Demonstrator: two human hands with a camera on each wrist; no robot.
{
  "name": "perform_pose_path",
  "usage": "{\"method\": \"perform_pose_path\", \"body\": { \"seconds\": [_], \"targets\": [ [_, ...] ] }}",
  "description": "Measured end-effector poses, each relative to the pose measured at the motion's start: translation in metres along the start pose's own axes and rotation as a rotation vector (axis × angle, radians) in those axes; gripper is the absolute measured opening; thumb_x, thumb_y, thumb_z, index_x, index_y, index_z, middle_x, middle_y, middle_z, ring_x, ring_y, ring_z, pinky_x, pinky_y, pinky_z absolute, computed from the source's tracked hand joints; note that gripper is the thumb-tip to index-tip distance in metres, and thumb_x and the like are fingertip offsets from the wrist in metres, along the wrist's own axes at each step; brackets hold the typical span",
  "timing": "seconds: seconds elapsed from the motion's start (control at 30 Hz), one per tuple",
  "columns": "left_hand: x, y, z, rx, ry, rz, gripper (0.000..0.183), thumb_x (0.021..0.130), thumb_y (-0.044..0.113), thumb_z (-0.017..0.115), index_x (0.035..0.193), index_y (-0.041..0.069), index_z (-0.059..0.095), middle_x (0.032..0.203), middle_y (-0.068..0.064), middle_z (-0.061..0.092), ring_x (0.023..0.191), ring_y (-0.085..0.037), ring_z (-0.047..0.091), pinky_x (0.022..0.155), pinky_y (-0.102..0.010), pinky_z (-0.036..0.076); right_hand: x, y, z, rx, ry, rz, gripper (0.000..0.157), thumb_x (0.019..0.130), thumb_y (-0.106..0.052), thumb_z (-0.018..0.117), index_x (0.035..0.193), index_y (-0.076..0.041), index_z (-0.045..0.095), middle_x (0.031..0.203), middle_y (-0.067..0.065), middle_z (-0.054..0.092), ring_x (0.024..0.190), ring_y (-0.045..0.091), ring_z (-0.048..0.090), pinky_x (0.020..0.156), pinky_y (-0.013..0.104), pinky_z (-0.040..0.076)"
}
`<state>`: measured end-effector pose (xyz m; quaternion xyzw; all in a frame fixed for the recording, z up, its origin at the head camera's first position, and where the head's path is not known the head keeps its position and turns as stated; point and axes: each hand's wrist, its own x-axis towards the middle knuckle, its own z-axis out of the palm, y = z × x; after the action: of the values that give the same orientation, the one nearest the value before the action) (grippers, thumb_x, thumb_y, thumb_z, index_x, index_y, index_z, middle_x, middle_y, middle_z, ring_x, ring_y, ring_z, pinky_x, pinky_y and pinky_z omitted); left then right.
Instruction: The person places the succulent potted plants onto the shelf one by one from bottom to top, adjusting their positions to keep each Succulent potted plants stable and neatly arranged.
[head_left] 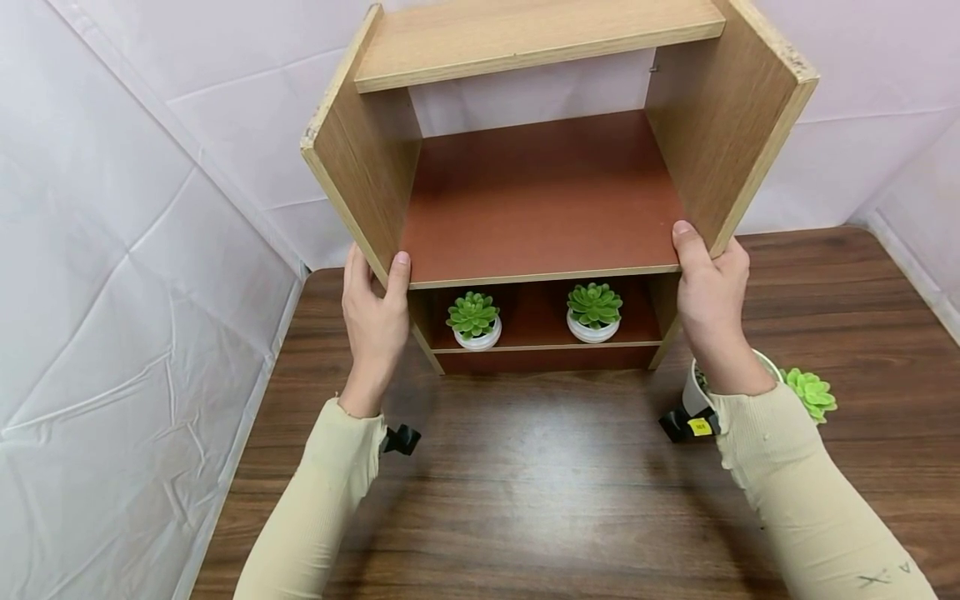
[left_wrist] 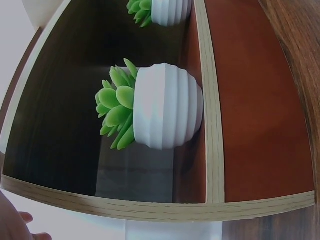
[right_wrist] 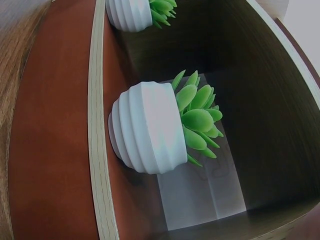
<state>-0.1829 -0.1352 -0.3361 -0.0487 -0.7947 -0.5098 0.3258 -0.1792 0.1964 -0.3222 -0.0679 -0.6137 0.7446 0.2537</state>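
Observation:
A small wooden shelf unit (head_left: 540,200) with reddish-brown boards stands upright on the table. My left hand (head_left: 375,321) grips its left side panel at the middle board, thumb on the front and fingers round the outside. On the opposite side my right hand (head_left: 712,292) holds the right panel at much the same height, its thumb on the board's front corner. Two green succulents in ribbed white pots sit on the lower shelf, a left potted succulent (head_left: 476,321) (left_wrist: 167,107) and a right potted succulent (head_left: 594,312) (right_wrist: 147,127). Left fingertips (left_wrist: 40,236) show beside the panel in the left wrist view.
Behind my right wrist, a white pot (head_left: 692,392) and a light green succulent (head_left: 810,393) are partly hidden. The brown wood-grain table (head_left: 525,500) spreads out in front of the unit. White sheeting (head_left: 112,292) covers the walls at the left and back.

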Motion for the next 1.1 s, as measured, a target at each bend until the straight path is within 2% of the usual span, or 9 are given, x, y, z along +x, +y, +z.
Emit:
{"method": "perform_pose_path", "body": {
  "seconds": [0.13,0.2,0.37,0.43,0.67,1.1],
  "targets": [
    [0.001,0.005,0.001,-0.021,0.007,0.005,0.043,0.098,0.024,0.061,0.137,0.009,0.055,0.134,-0.006,0.051,0.120,-0.013,0.049,0.098,-0.029,0.038,0.001,0.000,0.000,-0.004,0.005,-0.006,0.018,0.094,-0.018,0.066,0.104,-0.004,0.070,0.088,0.004,0.068,0.085,0.017,0.061,0.081,0.025,0.041],
    [0.000,0.018,0.000,-0.025,0.006,0.001,0.040,0.097,0.016,0.061,0.135,0.003,0.056,0.131,-0.012,0.052,0.119,-0.016,0.050,0.098,-0.029,0.038,0.001,0.000,0.000,-0.007,0.006,-0.008,0.018,0.094,-0.018,0.066,0.103,-0.004,0.070,0.087,0.004,0.068,0.085,0.017,0.061,0.081,0.025,0.041],
    [0.002,0.015,0.000,-0.019,0.003,-0.004,0.039,0.097,0.019,0.059,0.134,0.005,0.057,0.128,-0.007,0.053,0.117,-0.013,0.050,0.097,-0.029,0.038,0.001,0.001,0.000,-0.008,0.007,-0.012,0.017,0.093,-0.018,0.066,0.103,-0.005,0.070,0.087,0.004,0.068,0.085,0.016,0.060,0.082,0.025,0.041],
    [0.004,0.003,0.002,-0.008,0.003,0.000,0.039,0.097,0.024,0.060,0.133,0.010,0.058,0.127,-0.003,0.054,0.116,-0.011,0.051,0.096,-0.029,0.038,0.001,0.001,0.000,-0.007,0.008,-0.014,0.017,0.093,-0.018,0.066,0.103,-0.004,0.070,0.087,0.004,0.068,0.085,0.017,0.061,0.082,0.025,0.041],
    [0.006,0.005,0.003,0.040,0.010,0.000,0.037,0.096,0.026,0.060,0.129,0.008,0.060,0.123,-0.002,0.056,0.114,-0.011,0.051,0.096,-0.030,0.037,0.001,0.000,0.000,-0.012,0.004,-0.020,0.018,0.094,-0.018,0.066,0.103,-0.004,0.070,0.088,0.004,0.068,0.086,0.017,0.060,0.082,0.025,0.041],
    [0.010,0.009,0.003,0.064,0.018,-0.020,0.036,0.096,0.028,0.062,0.126,0.008,0.061,0.121,-0.005,0.057,0.114,-0.011,0.051,0.096,-0.029,0.037,0.001,0.001,0.000,0.001,-0.009,-0.039,0.017,0.094,-0.017,0.065,0.104,-0.003,0.070,0.089,0.004,0.068,0.088,0.016,0.061,0.083,0.025,0.041]
  ]
}}
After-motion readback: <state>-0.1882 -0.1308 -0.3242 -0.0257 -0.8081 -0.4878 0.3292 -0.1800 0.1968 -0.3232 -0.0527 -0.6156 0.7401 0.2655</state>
